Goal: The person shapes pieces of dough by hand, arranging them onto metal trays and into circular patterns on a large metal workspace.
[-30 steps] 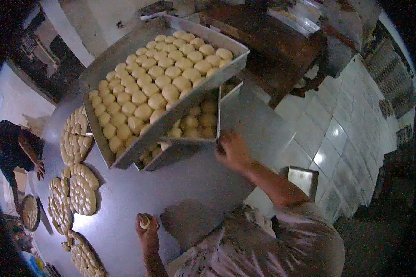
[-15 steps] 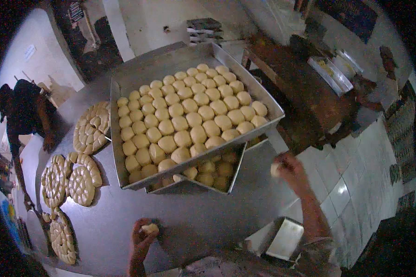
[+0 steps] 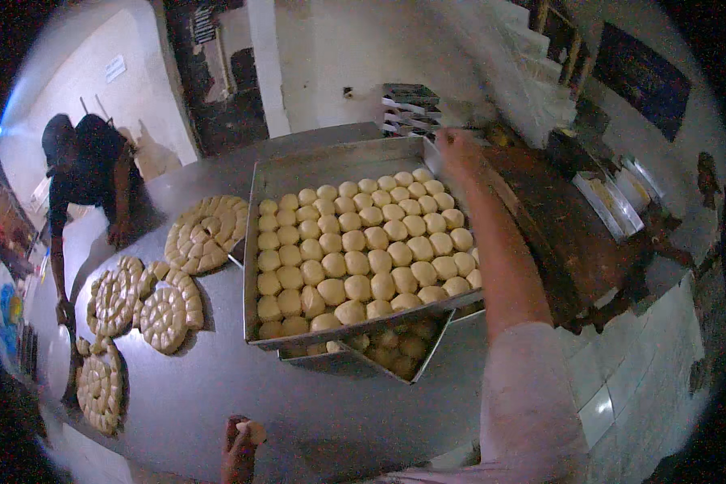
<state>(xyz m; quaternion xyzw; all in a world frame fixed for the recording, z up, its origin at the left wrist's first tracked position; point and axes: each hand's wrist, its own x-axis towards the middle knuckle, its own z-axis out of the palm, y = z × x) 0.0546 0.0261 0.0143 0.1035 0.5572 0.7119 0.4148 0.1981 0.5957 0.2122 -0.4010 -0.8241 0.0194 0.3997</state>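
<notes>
Low in the view, over the table's near side, my left hand (image 3: 237, 453) is closed on a pale piece of dough (image 3: 256, 432). My right arm stretches far forward along the right side of a large metal tray (image 3: 331, 160). At that tray's far right corner my right hand (image 3: 457, 150) is closed, and I cannot make out what its fingers hold or whether they touch the rim. Rows of round dough balls (image 3: 377, 237) fill most of the tray. Under it sits another tray (image 3: 424, 360) with dough balls, set at an angle.
The trays stand on a metal table (image 3: 194, 403). On its left lie several coiled dough rounds (image 3: 169, 317). A person (image 3: 93, 173) leans over the far left end. Stacked tins (image 3: 411, 109) stand behind; a wooden table (image 3: 577, 218) with metal pans (image 3: 609, 206) is at the right.
My right hand has swung from beside the table, where it held a pale piece, forward to the tray's far corner. The view has shifted; my left hand still holds dough.
</notes>
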